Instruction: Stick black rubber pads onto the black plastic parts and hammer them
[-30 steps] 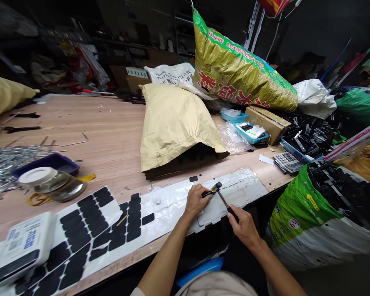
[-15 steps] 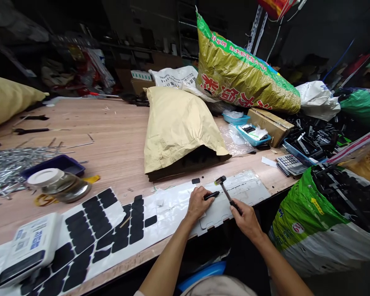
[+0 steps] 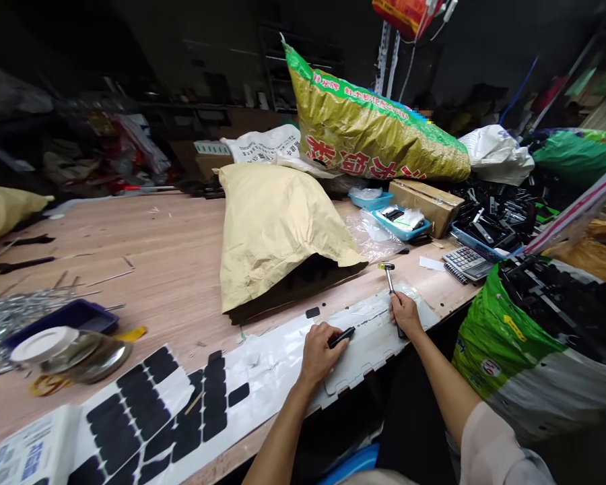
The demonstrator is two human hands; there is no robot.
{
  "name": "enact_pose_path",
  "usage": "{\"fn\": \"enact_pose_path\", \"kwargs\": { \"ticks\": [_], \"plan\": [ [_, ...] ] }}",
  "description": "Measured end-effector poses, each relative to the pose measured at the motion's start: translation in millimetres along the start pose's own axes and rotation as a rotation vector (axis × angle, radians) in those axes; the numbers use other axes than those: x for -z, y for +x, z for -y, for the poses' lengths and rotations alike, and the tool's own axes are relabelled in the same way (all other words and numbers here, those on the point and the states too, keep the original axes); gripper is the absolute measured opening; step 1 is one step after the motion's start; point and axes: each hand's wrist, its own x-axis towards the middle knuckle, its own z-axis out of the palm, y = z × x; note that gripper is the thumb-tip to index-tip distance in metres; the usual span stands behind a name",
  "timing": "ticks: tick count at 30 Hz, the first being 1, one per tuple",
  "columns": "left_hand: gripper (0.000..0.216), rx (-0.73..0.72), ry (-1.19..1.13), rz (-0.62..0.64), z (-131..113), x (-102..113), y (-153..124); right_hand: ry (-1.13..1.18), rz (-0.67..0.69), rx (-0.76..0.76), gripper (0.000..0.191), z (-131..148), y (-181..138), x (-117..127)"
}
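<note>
My left hand (image 3: 319, 353) rests near the front edge of the table, fingers closed around a slim black piece (image 3: 343, 336) that points to the right. Too little of this piece shows to tell its kind. Under it lies a flat white board (image 3: 347, 372) with a notched front edge. To the right, my right hand (image 3: 405, 314) grips the handle of a small hammer (image 3: 390, 279). The hammer's head, yellow at one end, is up and away from the black piece. A small black pad (image 3: 312, 312) lies beyond my left hand.
An open paper sack (image 3: 277, 229) stands behind the board. Sheets of black pads (image 3: 215, 397), a jar (image 3: 81, 357) and metal rods (image 3: 25, 320) are at left. At right are a calculator (image 3: 467, 261), blue baskets (image 3: 401, 225) and a green-white sack (image 3: 505, 357) of black parts.
My right hand has moved right and away from my left, taking the hammer with it. My left hand still holds the black piece. The camera view has shifted to the right.
</note>
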Motion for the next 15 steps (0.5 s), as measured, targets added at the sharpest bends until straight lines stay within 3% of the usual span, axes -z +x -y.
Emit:
{"fn": "enact_pose_path", "kwargs": {
  "ticks": [3, 8, 11, 15],
  "plan": [
    [0.015, -0.106, -0.045, 0.035, -21.5, 5.8, -31.8, 0.015, 0.004, -0.007, 0.031, 0.0, -1.2, 0.0],
    [0.019, -0.226, -0.058, 0.255, -40.9, -2.2, -117.1, -0.017, -0.003, 0.005, 0.031, -4.5, 0.6, -0.4],
    [0.021, -0.119, -0.003, 0.268, -26.3, -19.0, -148.4, -0.031, -0.012, 0.015, 0.031, -5.4, 0.0, -0.6],
    [0.031, 0.049, 0.05, 0.249, -6.3, -32.5, -151.7, -0.033, -0.012, 0.023, 0.03, -3.3, -2.0, -0.7]
  ]
}}
